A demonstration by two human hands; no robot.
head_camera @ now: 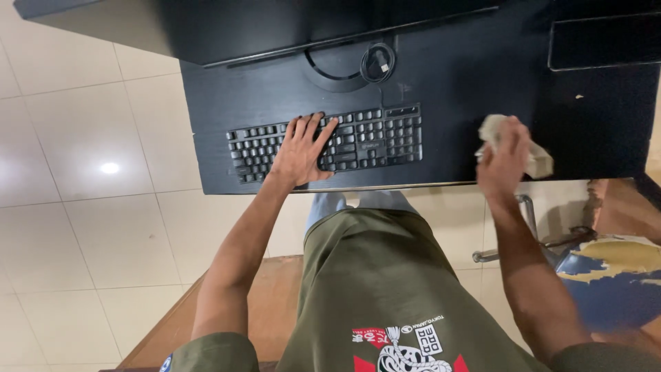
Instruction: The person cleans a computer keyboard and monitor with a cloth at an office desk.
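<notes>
My olive shirt (372, 289) fills the near view above a wooden seat (275, 303). My left hand (301, 153) lies flat, fingers spread, on the black keyboard (365, 141). My right hand (502, 162), further right, is clenched around a crumpled pale cloth (537, 160) pressed on the black desk (468, 89). A coiled cable (378, 62) sits far behind the keyboard, by the monitor stand (337, 69).

1 screen shows: a dark monitor (275, 27) stands at the far edge of the black desk (468, 89), behind the black keyboard (358, 141). It is wide, flat and rectangular, seen from above and at a slant, and its face looks black and unlit. A round stand base sits under it. No packages, labels or signs are in view on the desk.
</notes>
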